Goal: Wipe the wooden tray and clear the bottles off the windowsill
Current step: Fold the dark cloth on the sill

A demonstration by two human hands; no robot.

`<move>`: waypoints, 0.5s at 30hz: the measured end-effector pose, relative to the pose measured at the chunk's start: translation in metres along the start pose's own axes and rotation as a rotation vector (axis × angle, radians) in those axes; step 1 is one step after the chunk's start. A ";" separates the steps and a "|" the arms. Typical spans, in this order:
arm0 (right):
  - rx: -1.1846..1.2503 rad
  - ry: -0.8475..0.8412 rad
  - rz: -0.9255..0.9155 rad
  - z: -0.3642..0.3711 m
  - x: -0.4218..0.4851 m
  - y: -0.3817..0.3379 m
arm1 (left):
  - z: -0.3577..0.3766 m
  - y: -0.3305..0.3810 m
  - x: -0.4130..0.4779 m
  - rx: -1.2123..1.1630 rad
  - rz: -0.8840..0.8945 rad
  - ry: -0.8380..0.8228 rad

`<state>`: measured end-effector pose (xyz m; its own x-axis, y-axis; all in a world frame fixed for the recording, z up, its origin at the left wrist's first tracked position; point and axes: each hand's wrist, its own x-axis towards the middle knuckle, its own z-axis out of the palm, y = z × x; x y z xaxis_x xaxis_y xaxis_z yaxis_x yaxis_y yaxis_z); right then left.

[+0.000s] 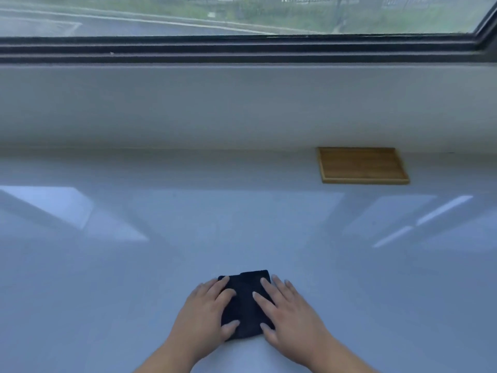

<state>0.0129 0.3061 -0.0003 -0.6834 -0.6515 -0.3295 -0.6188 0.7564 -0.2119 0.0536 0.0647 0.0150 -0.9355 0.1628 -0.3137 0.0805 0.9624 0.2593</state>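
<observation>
A folded dark cloth (246,305) lies flat on the glossy white windowsill (134,265), near its front edge. My left hand (207,313) rests flat on the cloth's left side, fingers spread. My right hand (289,316) presses flat on its right side, fingers spread too. A shallow wooden tray (361,165) with nothing in it sits at the back right of the sill, against the wall and well beyond both hands. I see no bottles in view.
A white wall (215,103) rises behind the sill up to a dark window frame (242,49). Outside the glass are a road and grass. The sill's surface reflects the window.
</observation>
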 end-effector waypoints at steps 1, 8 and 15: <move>-0.003 -0.003 0.006 -0.002 0.003 -0.001 | -0.001 -0.003 0.003 0.011 0.011 0.008; -0.029 0.002 0.115 -0.013 0.021 -0.001 | -0.006 -0.025 0.034 0.032 0.085 0.008; 0.005 0.027 0.262 -0.034 0.064 0.002 | -0.015 -0.052 0.090 0.061 0.113 -0.010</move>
<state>-0.0455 0.2644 0.0095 -0.8303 -0.4341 -0.3495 -0.4170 0.9000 -0.1272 -0.0402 0.0258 -0.0130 -0.9159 0.2727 -0.2945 0.2063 0.9492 0.2374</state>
